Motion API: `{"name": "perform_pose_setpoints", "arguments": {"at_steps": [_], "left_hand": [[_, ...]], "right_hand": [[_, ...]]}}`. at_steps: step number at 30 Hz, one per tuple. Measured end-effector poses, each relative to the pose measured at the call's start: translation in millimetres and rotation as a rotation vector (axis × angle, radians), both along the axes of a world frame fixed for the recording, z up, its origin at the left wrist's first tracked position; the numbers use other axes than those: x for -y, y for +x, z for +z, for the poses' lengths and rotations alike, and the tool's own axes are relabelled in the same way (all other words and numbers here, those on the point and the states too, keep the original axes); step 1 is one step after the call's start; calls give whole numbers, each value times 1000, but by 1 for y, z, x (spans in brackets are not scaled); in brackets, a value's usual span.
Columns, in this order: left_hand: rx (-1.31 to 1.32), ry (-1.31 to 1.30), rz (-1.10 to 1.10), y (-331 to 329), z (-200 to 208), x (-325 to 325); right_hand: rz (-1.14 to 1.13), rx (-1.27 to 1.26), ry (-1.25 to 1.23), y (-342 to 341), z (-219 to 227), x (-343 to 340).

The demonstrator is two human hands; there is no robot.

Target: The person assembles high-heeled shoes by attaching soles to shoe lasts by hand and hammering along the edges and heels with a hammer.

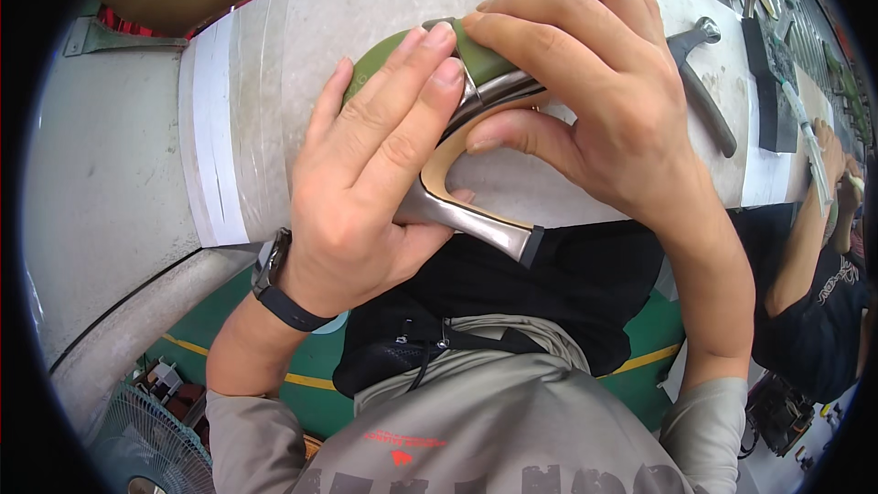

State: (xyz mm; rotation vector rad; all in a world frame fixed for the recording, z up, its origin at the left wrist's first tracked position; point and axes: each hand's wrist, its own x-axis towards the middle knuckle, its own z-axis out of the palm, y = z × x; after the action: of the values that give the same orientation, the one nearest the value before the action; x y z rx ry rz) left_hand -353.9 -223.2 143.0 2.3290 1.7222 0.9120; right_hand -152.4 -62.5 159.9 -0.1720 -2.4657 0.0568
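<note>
Both my hands hold a curved part with a green upper shell, a shiny metal rim and arm, and a tan inner strip; the metal arm ends in a black tip toward me. My left hand lies over the left of the part, fingers on the green shell and thumb tucked under the metal arm. Gripping it from the right, my right hand has its fingertips on the shell and its thumb by the inner curve. The fingers hide much of the part.
On the pale padded bench, a hammer lies right of my right hand. Beyond it stands a dark block. Another person's hand is at the far right. Several metal parts line the back rack. A fan stands lower left.
</note>
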Motion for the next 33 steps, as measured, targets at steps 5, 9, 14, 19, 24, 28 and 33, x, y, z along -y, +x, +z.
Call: {"name": "perform_pose_setpoints", "arguments": {"at_steps": [5,9,14,19,24,28,33], "left_hand": [[0,-3,-12,1,-1,0],[14,42,-7,3,-7,1],[51,11,-1,7,-8,1],[67,135,98,16,-27,9],[98,45,92,24,-3,0],[152,-25,44,-4,4,-3],[354,-176,38,-2,8,-39]], "right_hand": [[-55,33,-237,-7,12,7],[-141,331,-403,-14,55,9],[-82,44,-628,-12,19,10],[-107,186,-333,-21,41,24],[-240,206,-202,-1,18,17],[-370,-106,-411,30,4,22],[-714,-107,-365,99,-31,4]]}}
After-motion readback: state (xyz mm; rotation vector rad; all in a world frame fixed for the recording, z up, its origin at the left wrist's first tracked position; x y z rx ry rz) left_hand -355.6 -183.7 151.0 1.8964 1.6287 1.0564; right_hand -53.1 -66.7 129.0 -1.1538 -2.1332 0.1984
